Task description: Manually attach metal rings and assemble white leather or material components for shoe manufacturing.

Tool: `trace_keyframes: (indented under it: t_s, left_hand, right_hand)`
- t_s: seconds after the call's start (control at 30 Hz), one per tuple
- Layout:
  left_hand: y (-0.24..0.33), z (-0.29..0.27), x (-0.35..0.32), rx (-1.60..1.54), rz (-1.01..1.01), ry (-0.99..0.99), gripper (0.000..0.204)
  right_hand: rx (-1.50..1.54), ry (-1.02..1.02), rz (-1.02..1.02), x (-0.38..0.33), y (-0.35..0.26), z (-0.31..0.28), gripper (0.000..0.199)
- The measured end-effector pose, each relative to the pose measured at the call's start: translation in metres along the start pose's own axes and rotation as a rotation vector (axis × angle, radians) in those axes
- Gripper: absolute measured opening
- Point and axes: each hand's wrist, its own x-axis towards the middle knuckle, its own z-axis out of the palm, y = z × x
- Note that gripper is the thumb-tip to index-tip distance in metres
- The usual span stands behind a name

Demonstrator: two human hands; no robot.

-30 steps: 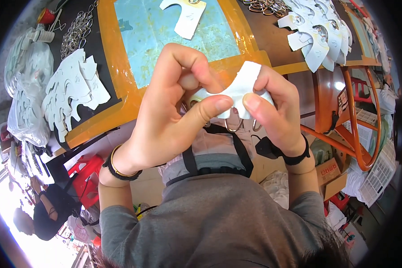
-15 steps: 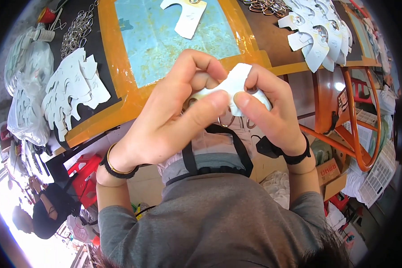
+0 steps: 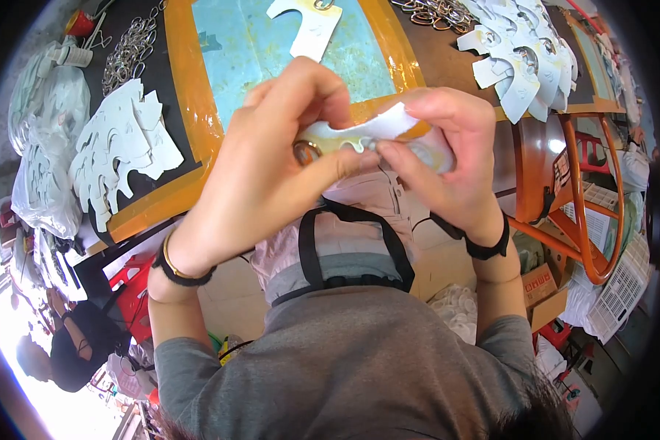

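Observation:
A white cut-out piece (image 3: 387, 123) of thin sheet material, bent and partly stained yellow, is held up in front of me between both hands. My left hand (image 3: 268, 158) pinches it with the thumb at its lower middle edge, other fingers behind. My right hand (image 3: 458, 150) grips the opposite end, its thumb tip close beside the left thumb. A metal ring (image 3: 306, 152) shows at the piece's left end. Beyond my hands, a similar white piece (image 3: 317, 35) with a metal ring lies on the blue sheet (image 3: 249, 70). My fingers hide part of the held piece.
Orange-brown tape (image 3: 185, 73) borders the blue sheet. White cut-outs (image 3: 114, 147) and metal rings (image 3: 130, 48) lie at left; more rings (image 3: 436, 15) and ringed white pieces (image 3: 521, 62) are at right. An orange metal frame (image 3: 583, 220) stands nearby. Another person (image 3: 81, 345) is at far left.
The piece has been tilted and unfolded, so its yellow-stained side and left ring now show. Both hands have shifted slightly, still gripping it; rings hanging below it are no longer visible.

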Motion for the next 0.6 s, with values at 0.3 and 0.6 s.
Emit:
trace_keyframes:
  t_s: [0.3, 0.6]
  left_hand:
    - [-0.037, 0.008, 0.045, 0.361, 0.000, -0.277, 0.026]
    - [-0.054, 0.014, 0.044, 0.578, 0.295, -0.080, 0.029]
  right_hand:
    - [0.041, -0.236, 0.691, 0.002, 0.019, -0.024, 0.048]
    - [-0.630, -0.026, 0.103, -0.001, 0.029, -0.013, 0.024]
